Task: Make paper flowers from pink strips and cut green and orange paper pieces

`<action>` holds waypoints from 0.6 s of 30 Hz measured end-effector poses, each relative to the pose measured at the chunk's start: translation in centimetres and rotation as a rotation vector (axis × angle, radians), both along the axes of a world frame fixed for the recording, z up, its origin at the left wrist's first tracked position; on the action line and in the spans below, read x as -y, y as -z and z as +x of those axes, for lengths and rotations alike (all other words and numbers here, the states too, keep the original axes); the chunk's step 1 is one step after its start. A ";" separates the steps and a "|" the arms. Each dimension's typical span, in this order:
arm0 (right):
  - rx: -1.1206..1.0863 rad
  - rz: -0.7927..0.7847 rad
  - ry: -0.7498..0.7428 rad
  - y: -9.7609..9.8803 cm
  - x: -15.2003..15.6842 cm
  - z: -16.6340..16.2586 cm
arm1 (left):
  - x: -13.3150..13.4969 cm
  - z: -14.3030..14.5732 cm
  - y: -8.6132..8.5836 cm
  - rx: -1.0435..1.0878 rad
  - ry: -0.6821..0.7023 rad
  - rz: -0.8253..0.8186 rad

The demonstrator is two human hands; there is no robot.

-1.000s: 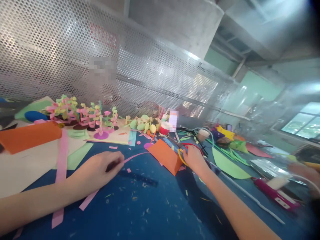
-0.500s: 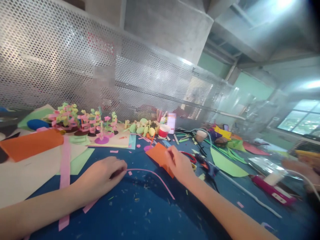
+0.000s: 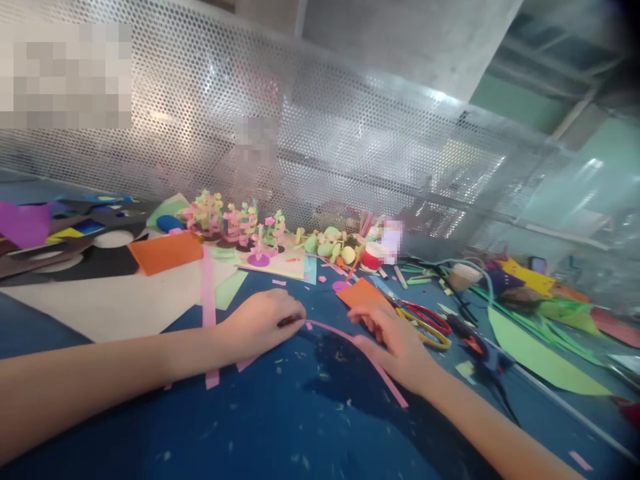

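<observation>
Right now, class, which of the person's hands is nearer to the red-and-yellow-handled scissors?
Right. The right hand is close beside the scissors, to their left in the picture; the left hand is farther left, pinching a thin pink paper strip.

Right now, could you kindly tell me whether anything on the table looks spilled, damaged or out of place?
Only small pink scraps stand out: they lie scattered on the blue table beyond the left hand, looking untidy. The strip it holds bends but shows no tear.
</observation>
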State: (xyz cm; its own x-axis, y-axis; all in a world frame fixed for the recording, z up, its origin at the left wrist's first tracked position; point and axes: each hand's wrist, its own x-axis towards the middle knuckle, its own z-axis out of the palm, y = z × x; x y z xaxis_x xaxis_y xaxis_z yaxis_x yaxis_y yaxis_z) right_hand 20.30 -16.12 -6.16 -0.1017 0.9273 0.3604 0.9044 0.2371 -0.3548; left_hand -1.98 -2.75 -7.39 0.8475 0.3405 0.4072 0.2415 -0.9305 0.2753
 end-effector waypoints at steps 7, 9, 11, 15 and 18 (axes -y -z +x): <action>-0.067 -0.064 0.113 0.7 -0.6 -1.2 | 0.4 -0.2 -0.7 0.029 0.055 -0.071; -0.061 -0.011 0.146 0.6 -0.7 -0.5 | 0.3 -0.3 -0.9 0.025 0.068 -0.124; -0.051 0.029 0.190 0.4 -0.8 0.1 | 0.2 -0.3 -0.9 0.017 0.080 -0.172; -0.078 0.042 0.209 0.2 -0.7 0.7 | 0.0 -0.2 -0.9 -0.003 0.051 -0.226; -0.132 -0.005 0.148 0.3 -0.7 0.6 | -0.1 0.0 -0.8 0.008 0.021 -0.219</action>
State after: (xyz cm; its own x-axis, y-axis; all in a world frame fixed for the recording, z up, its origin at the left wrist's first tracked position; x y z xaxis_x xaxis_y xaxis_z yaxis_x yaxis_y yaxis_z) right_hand 20.86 -15.42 -6.41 0.0834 0.9306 0.3565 0.8748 0.1030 -0.4734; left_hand -2.00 -2.68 -6.59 0.8522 0.4040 0.3325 0.2195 -0.8530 0.4736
